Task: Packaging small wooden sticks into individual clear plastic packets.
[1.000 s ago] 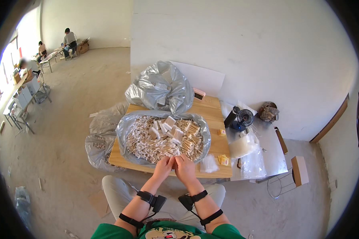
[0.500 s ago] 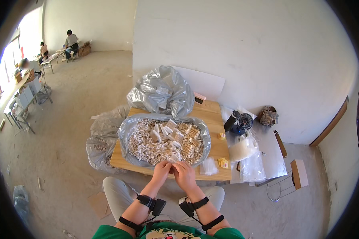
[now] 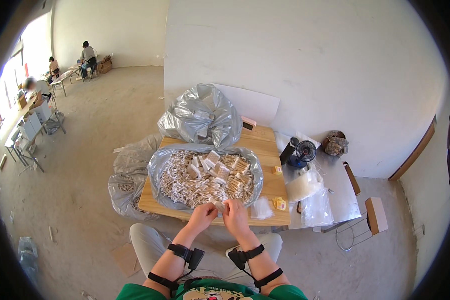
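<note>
At the front edge of the wooden table [image 3: 175, 212], my left hand [image 3: 204, 215] and my right hand [image 3: 235, 214] are closed, fingertips pinching a small pale packet [image 3: 219, 205] between them. It looks like thin plastic; its contents are too small to make out. Just beyond my hands, a grey plastic bag [image 3: 155, 175] lies spread open, full of loose cotton swabs [image 3: 187, 189]. Several bundled packs of cotton swabs [image 3: 221, 174] rest on top of the pile.
A stack of clear bags [image 3: 262, 208] and small yellow cards [image 3: 279, 203] lie to the right. A bulging grey bag [image 3: 200, 117] stands behind. On the metal side table [image 3: 337, 200] are a fan [image 3: 305, 151] and plastic bags [image 3: 316, 210]. Co-workers [image 3: 88, 57] sit far left.
My hands have moved slightly apart, the right one a little to the right and up. The packet between them shows more now. The view has shifted slightly.
</note>
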`<state>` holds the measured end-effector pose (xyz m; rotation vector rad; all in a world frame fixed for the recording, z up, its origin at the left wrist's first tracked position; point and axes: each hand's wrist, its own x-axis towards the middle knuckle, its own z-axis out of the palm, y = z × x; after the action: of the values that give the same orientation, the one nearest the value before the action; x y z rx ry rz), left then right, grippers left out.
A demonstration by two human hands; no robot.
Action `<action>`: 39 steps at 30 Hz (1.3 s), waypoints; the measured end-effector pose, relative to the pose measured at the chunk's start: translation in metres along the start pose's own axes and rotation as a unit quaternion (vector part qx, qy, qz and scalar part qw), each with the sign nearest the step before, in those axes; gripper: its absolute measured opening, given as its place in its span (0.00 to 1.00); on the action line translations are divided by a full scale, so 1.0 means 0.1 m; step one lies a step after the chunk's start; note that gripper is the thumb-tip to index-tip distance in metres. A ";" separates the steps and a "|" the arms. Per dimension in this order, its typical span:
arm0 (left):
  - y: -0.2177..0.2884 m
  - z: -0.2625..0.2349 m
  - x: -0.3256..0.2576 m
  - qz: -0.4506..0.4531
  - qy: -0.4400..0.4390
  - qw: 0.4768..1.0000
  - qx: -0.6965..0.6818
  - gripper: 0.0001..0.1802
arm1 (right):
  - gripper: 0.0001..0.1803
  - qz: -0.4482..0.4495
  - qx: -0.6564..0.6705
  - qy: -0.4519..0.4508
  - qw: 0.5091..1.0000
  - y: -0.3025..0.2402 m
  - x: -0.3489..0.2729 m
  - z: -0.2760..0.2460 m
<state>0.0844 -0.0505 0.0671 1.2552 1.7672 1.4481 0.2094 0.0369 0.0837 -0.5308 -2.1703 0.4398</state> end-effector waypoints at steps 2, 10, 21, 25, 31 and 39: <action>0.02 -0.03 -0.01 0.014 0.002 1.000 0.013 0.10 | 0.15 0.007 -0.011 -0.003 1.000 -0.02 0.01 0.00; 0.10 -0.20 -0.01 -0.012 -0.146 0.982 0.123 0.08 | 0.12 0.045 0.027 -0.099 0.994 -0.03 -0.01 -0.06; 0.01 -0.13 0.21 -0.130 0.022 0.955 -0.265 0.17 | 0.10 0.376 0.426 0.066 0.821 0.35 -0.06 0.28; -0.07 -0.17 0.22 -0.101 0.067 0.977 -0.174 0.12 | 0.11 0.338 0.427 0.043 0.838 0.41 -0.05 0.24; -0.06 -0.12 0.32 0.030 0.064 0.991 0.110 0.11 | 0.07 0.268 0.362 -0.060 0.891 0.32 0.21 0.24; -0.17 -0.04 0.39 -0.015 0.095 0.995 0.005 0.10 | 0.06 0.283 0.300 -0.050 0.910 0.37 0.26 0.42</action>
<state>0.0587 -0.0170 0.0584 1.1225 1.9096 1.5896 0.1699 0.0765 0.0582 -0.7839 -1.7995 1.4190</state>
